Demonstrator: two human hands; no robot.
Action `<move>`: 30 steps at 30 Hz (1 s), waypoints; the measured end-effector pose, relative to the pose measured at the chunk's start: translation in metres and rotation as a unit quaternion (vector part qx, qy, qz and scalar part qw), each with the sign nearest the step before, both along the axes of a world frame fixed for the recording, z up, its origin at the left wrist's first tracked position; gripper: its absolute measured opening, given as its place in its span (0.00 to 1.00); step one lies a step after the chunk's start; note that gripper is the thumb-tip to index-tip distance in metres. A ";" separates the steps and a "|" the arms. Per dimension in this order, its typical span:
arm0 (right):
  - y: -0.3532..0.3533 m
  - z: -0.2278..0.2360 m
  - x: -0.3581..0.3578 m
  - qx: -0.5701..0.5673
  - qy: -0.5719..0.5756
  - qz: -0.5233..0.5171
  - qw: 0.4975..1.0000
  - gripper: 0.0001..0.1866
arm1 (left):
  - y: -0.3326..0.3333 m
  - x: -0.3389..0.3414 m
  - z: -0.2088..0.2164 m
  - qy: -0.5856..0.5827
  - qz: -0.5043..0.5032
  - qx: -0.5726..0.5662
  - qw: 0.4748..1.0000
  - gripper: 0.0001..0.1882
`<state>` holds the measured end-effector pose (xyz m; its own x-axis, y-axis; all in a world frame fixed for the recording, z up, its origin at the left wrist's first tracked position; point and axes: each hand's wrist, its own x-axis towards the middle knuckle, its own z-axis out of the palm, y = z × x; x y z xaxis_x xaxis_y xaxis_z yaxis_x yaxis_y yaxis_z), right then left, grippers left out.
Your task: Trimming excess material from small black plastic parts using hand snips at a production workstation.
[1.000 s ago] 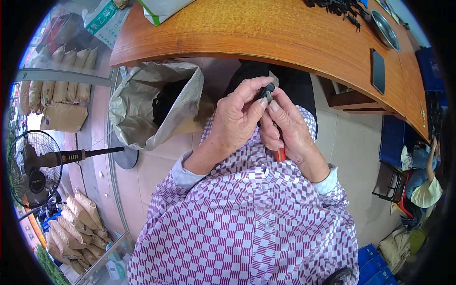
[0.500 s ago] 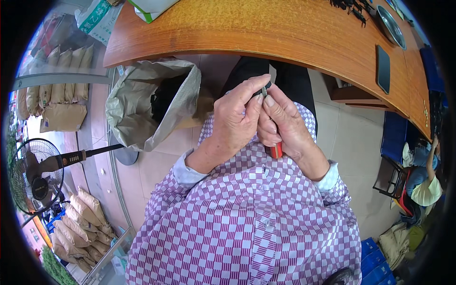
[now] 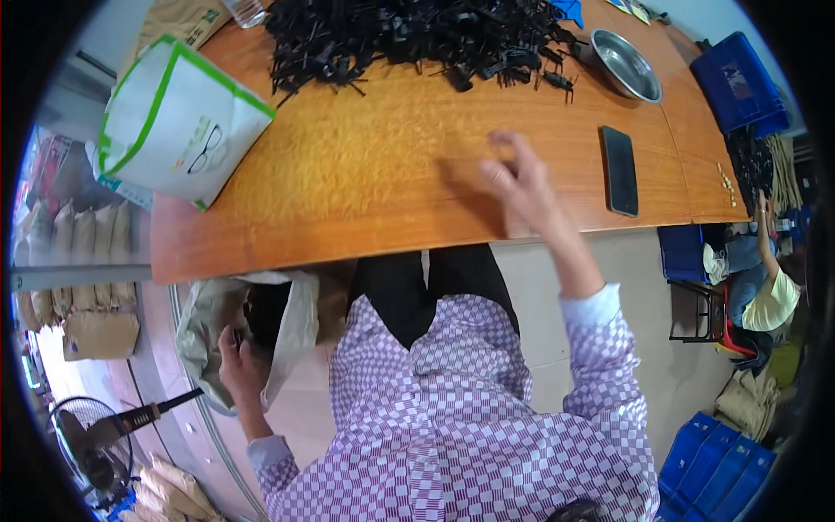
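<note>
My left hand [image 3: 243, 372] is inside the mouth of a white woven sack [image 3: 300, 326], low on the left. Its fingers pinch a small black piece [image 3: 237, 337], whose exact kind I cannot make out. Black contents [image 3: 265, 313] show deeper in the sack. My right hand [image 3: 526, 187] is raised over the wooden table [image 3: 365, 174], slightly blurred, thumb and forefinger spread apart, with nothing visible between them. Beyond it, a large heap of black plastic parts [image 3: 391, 39] covers the far side of the table.
A white bag with green edging [image 3: 196, 130] stands at the table's left. To the right are a black phone [image 3: 618, 170] and a metal bowl [image 3: 626, 65]. A fan [image 3: 96, 444] is at lower left. Another person [image 3: 770, 291] sits far right, near blue crates [image 3: 713, 470].
My hands have parted from in front of my lap. The left has gone down to the sack; the right has reached over the table. The red-handled tool no longer shows. The view has shifted.
</note>
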<state>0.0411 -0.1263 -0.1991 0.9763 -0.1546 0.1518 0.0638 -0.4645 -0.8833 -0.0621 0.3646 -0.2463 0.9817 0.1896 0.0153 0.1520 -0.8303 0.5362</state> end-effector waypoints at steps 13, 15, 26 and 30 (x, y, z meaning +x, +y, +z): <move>-0.169 -0.004 0.119 -0.480 0.078 -0.148 0.861 0.16 | -0.091 0.057 0.040 -0.082 -0.125 0.000 0.989 0.19; -0.170 -0.004 0.121 -0.528 0.107 -0.126 0.833 0.15 | -0.105 0.066 0.044 -0.108 -0.168 -0.008 0.980 0.17; -0.082 0.013 0.069 -0.397 -0.064 -0.022 0.915 0.11 | -0.221 0.100 0.071 0.009 -0.297 -0.300 0.907 0.15; -0.008 0.031 0.019 -0.356 -0.168 0.152 0.907 0.13 | -0.240 0.119 0.073 0.212 -0.283 -0.559 0.750 0.15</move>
